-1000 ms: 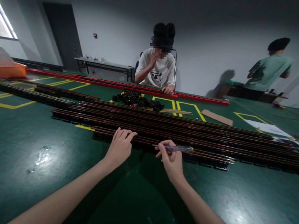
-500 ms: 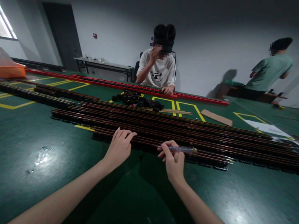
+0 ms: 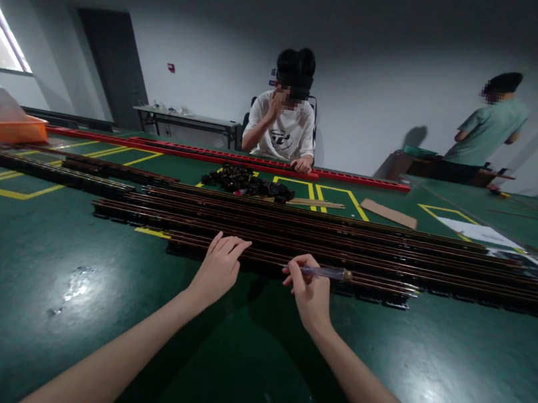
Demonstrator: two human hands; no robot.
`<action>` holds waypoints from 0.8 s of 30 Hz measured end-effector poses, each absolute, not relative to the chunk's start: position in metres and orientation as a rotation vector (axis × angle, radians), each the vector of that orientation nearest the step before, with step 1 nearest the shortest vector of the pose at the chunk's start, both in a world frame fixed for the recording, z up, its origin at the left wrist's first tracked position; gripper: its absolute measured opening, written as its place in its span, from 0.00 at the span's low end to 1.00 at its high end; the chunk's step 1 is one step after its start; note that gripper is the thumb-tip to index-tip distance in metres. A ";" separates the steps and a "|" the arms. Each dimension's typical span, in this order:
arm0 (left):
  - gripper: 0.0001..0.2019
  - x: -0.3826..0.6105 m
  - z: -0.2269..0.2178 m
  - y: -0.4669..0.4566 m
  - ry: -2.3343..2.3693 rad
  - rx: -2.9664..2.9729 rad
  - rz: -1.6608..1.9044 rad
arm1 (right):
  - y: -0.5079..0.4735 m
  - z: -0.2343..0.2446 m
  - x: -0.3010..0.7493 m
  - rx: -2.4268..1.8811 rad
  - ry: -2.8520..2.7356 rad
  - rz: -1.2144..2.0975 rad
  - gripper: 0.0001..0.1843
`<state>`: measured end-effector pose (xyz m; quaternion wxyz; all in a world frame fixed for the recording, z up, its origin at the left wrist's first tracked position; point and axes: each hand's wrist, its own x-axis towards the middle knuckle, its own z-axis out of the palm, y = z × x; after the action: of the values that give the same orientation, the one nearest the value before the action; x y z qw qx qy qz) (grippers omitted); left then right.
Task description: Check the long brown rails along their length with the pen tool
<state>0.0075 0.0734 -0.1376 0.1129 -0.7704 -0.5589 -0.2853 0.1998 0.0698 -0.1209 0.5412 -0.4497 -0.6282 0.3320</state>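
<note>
Dark brown rails are lying in a flat bundle across the green table, long axis running 9 to 3 o'clock, square to both forearms. Nearest rail is sitting at 12 o'clock from both hands, touching them. Left hand is resting palm-down, fingers loosely together, fingertips pressing on that rail's near edge; not gripping anything. Right hand is pinching a clear-handled screwdriver, fingers closed on the handle; tool is lying almost parallel to the rails, brass-looking end pointing toward 3 o'clock, sitting just over the nearest rail. Can't tell if the tool is contacting the rail. Both hands are about equally near the rail, well apart from each other along it, right hand slightly closer to its midspan. Rails are looking long, thin, glossy, with small black clips along the underside, stacked edge to edge. Black small parts are piled at 12 o'clock beyond the bundle; red rails are lying farther back. A seated person is facing this way at 12 o'clock, another person standing at 2 o'clock.
</note>
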 end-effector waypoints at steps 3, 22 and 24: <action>0.21 0.009 -0.139 0.074 -1.582 -2.308 -0.821 | 0.070 -0.120 0.200 -1.061 -1.512 0.793 0.09; 0.18 0.010 -0.148 0.080 -1.622 -2.344 -0.800 | 0.077 -0.119 0.224 -1.005 -1.876 0.824 0.10; 0.18 0.011 -0.146 0.080 -1.643 -2.348 -0.783 | 0.078 -0.120 0.224 -1.008 -1.846 0.857 0.10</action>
<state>0.0108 0.0802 -0.1462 0.0854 -0.7874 -0.5512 -0.2626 0.2237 0.0781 -0.1203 0.4217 -0.4025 -0.7370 0.3422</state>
